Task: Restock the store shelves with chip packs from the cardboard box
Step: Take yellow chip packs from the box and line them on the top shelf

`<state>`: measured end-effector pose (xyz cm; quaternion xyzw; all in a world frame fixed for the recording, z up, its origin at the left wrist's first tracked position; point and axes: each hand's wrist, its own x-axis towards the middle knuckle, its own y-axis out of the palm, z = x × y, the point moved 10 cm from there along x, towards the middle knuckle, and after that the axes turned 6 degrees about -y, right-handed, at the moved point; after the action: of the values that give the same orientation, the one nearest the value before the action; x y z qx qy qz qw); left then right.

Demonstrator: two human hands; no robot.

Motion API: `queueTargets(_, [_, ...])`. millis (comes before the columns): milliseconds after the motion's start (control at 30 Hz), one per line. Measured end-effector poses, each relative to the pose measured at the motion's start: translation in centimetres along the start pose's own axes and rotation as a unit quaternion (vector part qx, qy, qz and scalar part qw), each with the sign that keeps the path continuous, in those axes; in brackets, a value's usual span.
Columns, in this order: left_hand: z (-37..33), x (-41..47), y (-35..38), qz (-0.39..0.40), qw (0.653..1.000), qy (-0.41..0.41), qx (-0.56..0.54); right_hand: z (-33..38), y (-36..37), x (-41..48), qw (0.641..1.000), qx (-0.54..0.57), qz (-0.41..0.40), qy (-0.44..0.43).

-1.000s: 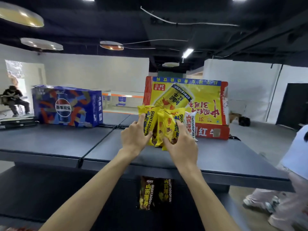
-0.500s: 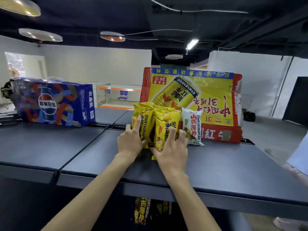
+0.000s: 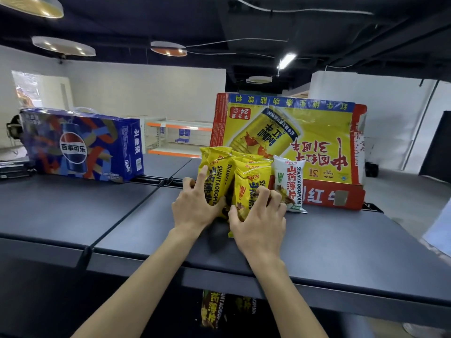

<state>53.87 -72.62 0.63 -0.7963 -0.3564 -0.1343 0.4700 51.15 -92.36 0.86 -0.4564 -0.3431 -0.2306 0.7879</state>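
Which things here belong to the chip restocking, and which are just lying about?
Job: yellow chip packs, gripped by left hand and right hand; white chip pack; dark shelf top; packs on the lower shelf.
Lying about: blue Pepsi box; Red Bull carton; far shelving.

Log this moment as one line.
left hand: grips yellow chip packs | right hand: grips same packs | packs: standing on shelf top | white chip pack: beside, right

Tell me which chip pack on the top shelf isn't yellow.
The white pack at the right end of the row, standing before the red and yellow carton. The yellow packs beside it are gripped by the left hand and right hand.
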Motion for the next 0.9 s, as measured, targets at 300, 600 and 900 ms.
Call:
queueTargets(300, [-0.4, -0.2, 0.0, -0.005, 0.999, 0.025, 0.036, -0.2, 0.2, -0.8, 0.998, 0.043, 0.054, 0.011])
queueTargets(600, [-0.5, 0.1, 0.9, 0.070, 0.995, 0.039, 0.059, 0.3, 0.8, -1.0, 0.995, 0.021, 0.092, 0.006])
queueTargets(900, [0.5, -1.6, -1.1, 0.117, 0.990, 0.077, -0.022, 0.7, -1.8, -2.0, 0.996, 0.056, 0.065, 0.021])
